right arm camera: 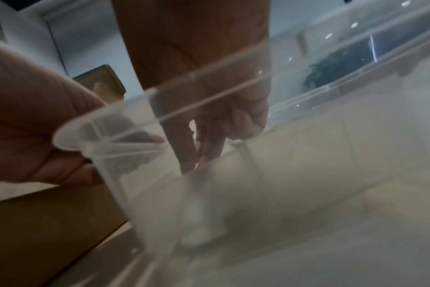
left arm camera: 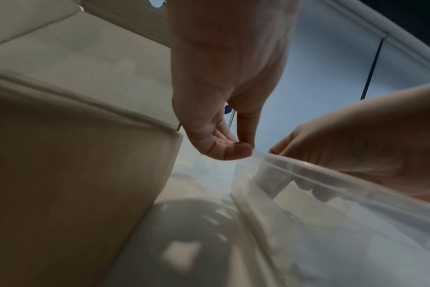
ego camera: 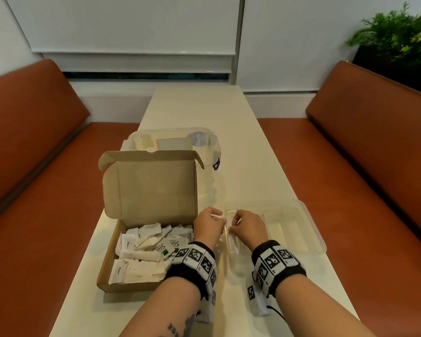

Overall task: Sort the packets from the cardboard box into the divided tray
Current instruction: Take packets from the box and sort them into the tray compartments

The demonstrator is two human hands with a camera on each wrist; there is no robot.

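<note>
The open cardboard box (ego camera: pixel 156 186) sits on the left of the table, with several white packets (ego camera: pixel 143 249) heaped in it. To its right lies the clear divided tray (ego camera: pixel 311 222). My left hand (ego camera: pixel 208 223) pinches the tray's near-left corner rim (left arm camera: pixel 248 155), thumb outside and fingers inside (right arm camera: pixel 135 139). My right hand (ego camera: pixel 247 227) reaches down into the leftmost compartment with its fingers (right arm camera: pixel 187 151) pointing at the floor. They appear to pinch a white packet (right arm camera: pixel 197 229), which shows only as a blur through the tray wall. The box's side (left arm camera: pixel 74 155) stands just left of my left hand.
A clear lidded container (ego camera: pixel 175 139) stands behind the box. Orange benches (ego camera: pixel 34 166) (ego camera: pixel 350 178) run along both long sides of the narrow cream table (ego camera: pixel 228 142). A green plant (ego camera: pixel 404 32) is at the far right.
</note>
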